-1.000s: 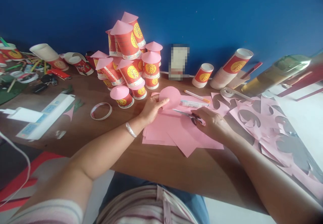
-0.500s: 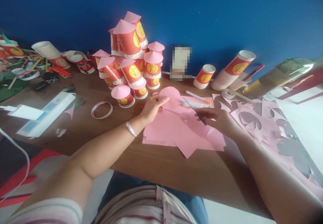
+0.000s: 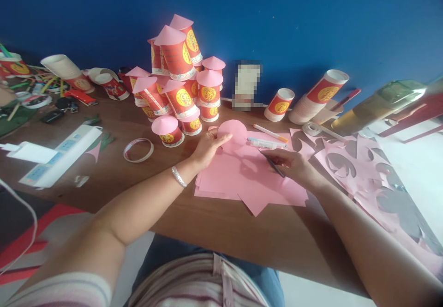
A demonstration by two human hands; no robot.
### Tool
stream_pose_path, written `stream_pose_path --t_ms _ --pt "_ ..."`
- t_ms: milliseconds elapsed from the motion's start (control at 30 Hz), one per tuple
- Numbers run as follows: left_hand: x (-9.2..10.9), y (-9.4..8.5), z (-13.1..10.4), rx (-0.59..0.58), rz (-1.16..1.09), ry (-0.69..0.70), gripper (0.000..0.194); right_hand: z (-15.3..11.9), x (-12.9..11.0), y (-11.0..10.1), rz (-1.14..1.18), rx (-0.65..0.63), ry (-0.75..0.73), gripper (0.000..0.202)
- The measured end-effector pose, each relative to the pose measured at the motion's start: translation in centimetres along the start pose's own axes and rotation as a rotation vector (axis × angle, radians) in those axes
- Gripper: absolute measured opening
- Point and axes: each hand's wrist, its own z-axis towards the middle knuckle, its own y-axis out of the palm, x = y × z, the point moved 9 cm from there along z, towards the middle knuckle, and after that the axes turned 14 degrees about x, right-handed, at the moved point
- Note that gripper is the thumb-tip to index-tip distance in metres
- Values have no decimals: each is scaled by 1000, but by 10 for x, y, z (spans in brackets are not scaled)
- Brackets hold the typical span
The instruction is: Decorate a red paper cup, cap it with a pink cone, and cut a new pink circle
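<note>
My left hand pinches a round pink paper disc between thumb and fingers, above a pile of pink paper sheets. In my right hand is a pair of dark scissors, held over the right part of the sheets and apart from the disc; how far the blades are spread cannot be made out. A blue-and-white marker and an orange-tipped pen lie just behind the scissors.
Red cups with pink cone tops are stacked at the back. Behind right stand a leaning cup stack and a bottle. Pink scraps cover the right side. A tape ring and a power strip are at left.
My right hand has drawn the scissors slightly down, away from the disc. My left hand keeps hold of the disc in nearly the same place.
</note>
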Motion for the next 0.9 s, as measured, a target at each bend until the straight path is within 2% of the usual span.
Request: stream_pose_path --t_ms 133,433,667,900 --pt "3 7 -3 -85 -14 27 34 -1 7 7 23 -13 23 48" --pt "9 15 -10 -147 13 31 35 -5 2 15 -2 -54 -3 39" --pt "9 14 -11 -145 52 43 37 -4 -7 13 -52 -43 -67 41" --pt "10 13 -10 -119 46 59 40 -5 -2 13 16 -42 -50 43"
